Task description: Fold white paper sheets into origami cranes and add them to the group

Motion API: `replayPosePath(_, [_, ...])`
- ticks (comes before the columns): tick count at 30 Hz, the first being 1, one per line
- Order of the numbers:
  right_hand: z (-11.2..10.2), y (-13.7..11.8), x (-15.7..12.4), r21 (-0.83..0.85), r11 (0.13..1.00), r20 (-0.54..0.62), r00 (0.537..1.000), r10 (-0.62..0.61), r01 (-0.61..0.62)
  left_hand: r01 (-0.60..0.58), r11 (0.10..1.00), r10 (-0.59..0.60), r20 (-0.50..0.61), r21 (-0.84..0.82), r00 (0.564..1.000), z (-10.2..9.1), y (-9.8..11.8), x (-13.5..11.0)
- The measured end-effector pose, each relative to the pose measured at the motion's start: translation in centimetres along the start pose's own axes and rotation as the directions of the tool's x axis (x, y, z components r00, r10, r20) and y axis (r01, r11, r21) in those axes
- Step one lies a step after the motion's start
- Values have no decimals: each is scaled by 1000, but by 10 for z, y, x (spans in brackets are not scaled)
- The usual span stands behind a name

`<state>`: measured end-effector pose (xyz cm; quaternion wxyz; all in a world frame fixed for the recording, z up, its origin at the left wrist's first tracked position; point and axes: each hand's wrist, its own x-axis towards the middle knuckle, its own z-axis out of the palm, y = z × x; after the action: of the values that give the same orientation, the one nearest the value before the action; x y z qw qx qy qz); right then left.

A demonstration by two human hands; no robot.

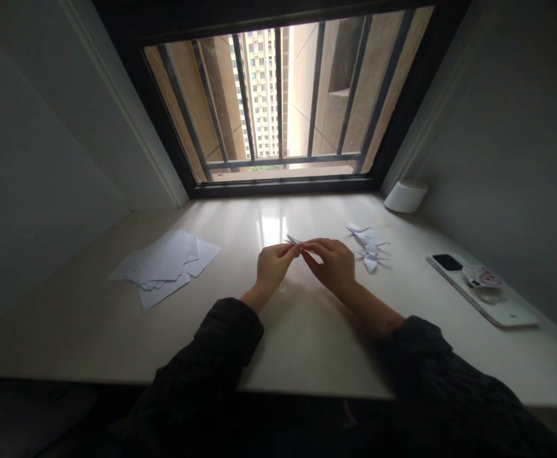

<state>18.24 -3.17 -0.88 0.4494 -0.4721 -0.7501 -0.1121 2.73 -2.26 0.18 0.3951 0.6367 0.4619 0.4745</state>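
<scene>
A small piece of folded white paper (292,240), largely hidden by fingers, is held just above or against the white surface (278,362); contact with that surface cannot be told. The left hand (273,264) lies at the near left of the folded paper, its thumb and fingers pinched together on it, the back of the hand turned outward. The right hand (333,262) meets it from the right: the thumb and forefinger close on the paper's right end, a gap shows between them behind the tips, and the knuckles arch upward. Both forearms converge on the paper from the near side, bare at the wrists, with dark sleeves (230,331) behind. Just right of the folded paper, beyond the right hand, lies a row of white folded figures (370,262) with thin points; well to its left, overlapping loose white sheets (163,257). Farther right of it rest a white phone (517,313), camera side up, and, farther back, a white rounded object (405,197). Beyond the paper stands a dark-framed window (282,189) with bars (279,95).
</scene>
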Motion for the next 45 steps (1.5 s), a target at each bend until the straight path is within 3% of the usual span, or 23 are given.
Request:
replayPosePath(4, [1,-1,-1,134,991,23,999,-24,21,-8,997,9,2,-73,1000,0,0,3])
replayPosePath(8, [1,-1,-1,295,955,66,997,-33,12,79,980,-87,-33,-183,996,-1,-3,7])
replayPosePath(16, [7,7,-3,623,769,136,988,68,-139,153,976,-155,-6,-154,988,-6,-9,13])
replayPosePath(21, [8,11,-4,576,811,140,990,25,-102,163,981,-160,35,-108,986,-6,-4,11])
replayPosePath(24, [9,14,-4,544,828,134,988,70,-133,165,983,-156,94,-86,983,-5,-2,9])
replayPosePath(31, [9,14,-4,592,785,138,983,122,-180,183,977,-170,124,-110,978,-5,-1,6])
replayPosePath(45, [7,11,-3,613,754,185,971,152,-235,89,987,-71,138,-133,988,-3,-9,8])
